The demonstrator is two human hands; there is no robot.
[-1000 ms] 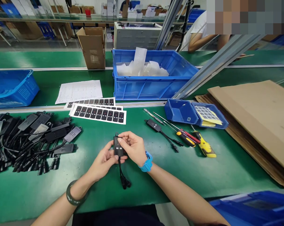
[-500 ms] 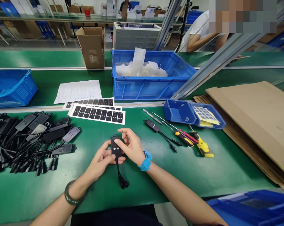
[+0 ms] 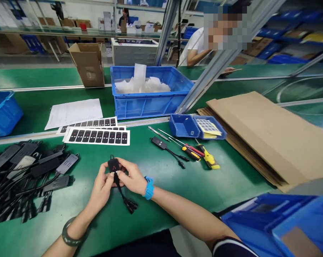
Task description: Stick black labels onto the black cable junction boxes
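- At the near right, blue plastic bins (image 3: pixel 257 210) stand beside the green tabletop (image 3: pixel 172 210).
- The left hand (image 3: pixel 101 185), a dark round bangle (image 3: pixel 65 235) on its wrist, grips a flat black rectangular plastic module (image 3: pixel 113 165) with red marks, thumb at its lower end.
- The right hand (image 3: pixel 131 176), wearing a bright blue wristband (image 3: pixel 149 188), grips the same module from the right, thumb on its lower front.
- That module is held over the near middle of the tabletop, its black cables (image 3: pixel 124 197) hanging toward the near side.
- On the left lies a heap of black and grey cabled modules (image 3: pixel 47 166).
- Farther right lie another black module (image 3: pixel 159 142) with 2 cable ends and several hand tools, including a yellow-and-black screwdriver (image 3: pixel 211 160).
- Beyond are white sheets of black rectangular stickers (image 3: pixel 97 137), 2 small blue plastic trays (image 3: pixel 184 134) and, at right, stacked brown cardboard sheets (image 3: pixel 271 128).
- Farther still are a large blue plastic crate (image 3: pixel 150 107) and an open brown cardboard box (image 3: pixel 89 66).
- At the far right sits a person in a white top (image 3: pixel 195 43).
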